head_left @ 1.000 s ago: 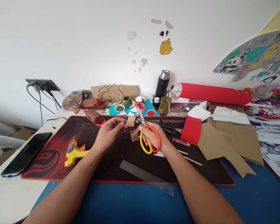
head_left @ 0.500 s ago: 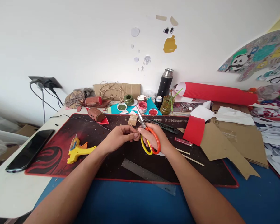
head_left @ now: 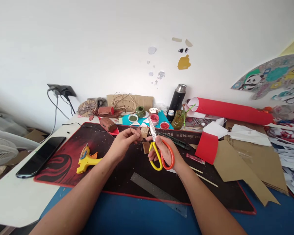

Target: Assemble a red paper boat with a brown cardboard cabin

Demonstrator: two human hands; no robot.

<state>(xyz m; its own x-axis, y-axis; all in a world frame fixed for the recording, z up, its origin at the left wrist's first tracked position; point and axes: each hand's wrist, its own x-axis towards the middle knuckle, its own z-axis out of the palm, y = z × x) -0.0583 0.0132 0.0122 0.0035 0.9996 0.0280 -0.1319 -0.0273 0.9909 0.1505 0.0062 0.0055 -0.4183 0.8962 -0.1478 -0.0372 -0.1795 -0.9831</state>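
My left hand (head_left: 124, 143) is closed, with thumb and fingertips pinching a small brown piece (head_left: 138, 130) that looks like painted cardboard. Scissors (head_left: 152, 132) with one yellow and one orange handle rest in my right hand (head_left: 167, 149), its fingers around the handles. The blades point up and away from me and look nearly closed. Between the hands, a small brown square (head_left: 146, 147) lies on the dark mat (head_left: 117, 178). Just behind it is a tan cardboard piece (head_left: 144, 131) with printed letters.
On the left are a yellow glue gun (head_left: 87, 160) and a phone (head_left: 41, 156). A clear ruler (head_left: 156, 192) lies in front. Paint jars (head_left: 140, 111) and a black flask (head_left: 177, 98) stand behind. Red card (head_left: 207, 147), cardboard (head_left: 232, 160) and thin sticks (head_left: 207, 180) are at right.
My hands have moved apart, the right one shifting right with the scissors. The small brown square on the mat now shows between them. The whole view has shifted slightly.
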